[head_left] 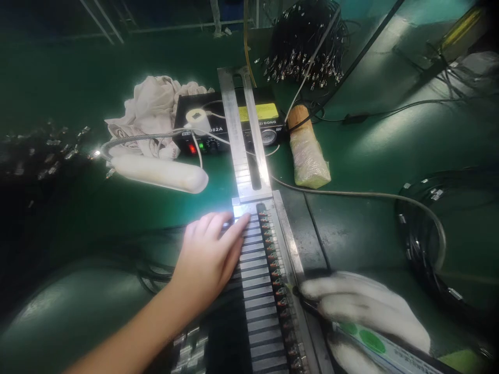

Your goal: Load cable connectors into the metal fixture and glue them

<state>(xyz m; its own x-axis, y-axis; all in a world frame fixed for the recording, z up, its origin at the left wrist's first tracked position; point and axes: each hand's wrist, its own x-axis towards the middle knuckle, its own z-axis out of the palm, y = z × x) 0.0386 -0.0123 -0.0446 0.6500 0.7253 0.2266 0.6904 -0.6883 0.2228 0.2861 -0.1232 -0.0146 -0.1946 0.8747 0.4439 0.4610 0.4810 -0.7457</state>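
A long slotted metal jig (pixel 257 291) runs down the middle, with a row of small metal cable terminals (pixel 277 272) along its right side. My bare left hand (pixel 212 246) is closed at the jig's far end; one fingertip rests on the top slots, and the other fingers bend down by the left edge. Dark cables (pixel 156 275) lie to the left of it, partly under my wrist. My gloved right hand (pixel 362 311) grips a glue tube (pixel 374 340) with a white and green label. Its dark nozzle points at the terminals. Part of the tube is hidden by the glove.
Behind the jig stands a black control box (pixel 216 141) with a gauge and lit switches. A metal bar frame (pixel 234 130) leans over it. Nearby are a white lamp (pixel 159 174), crumpled gloves (pixel 150 111), a wrapped wooden-handled brush (pixel 310 156) and cable bundles (pixel 304 47).
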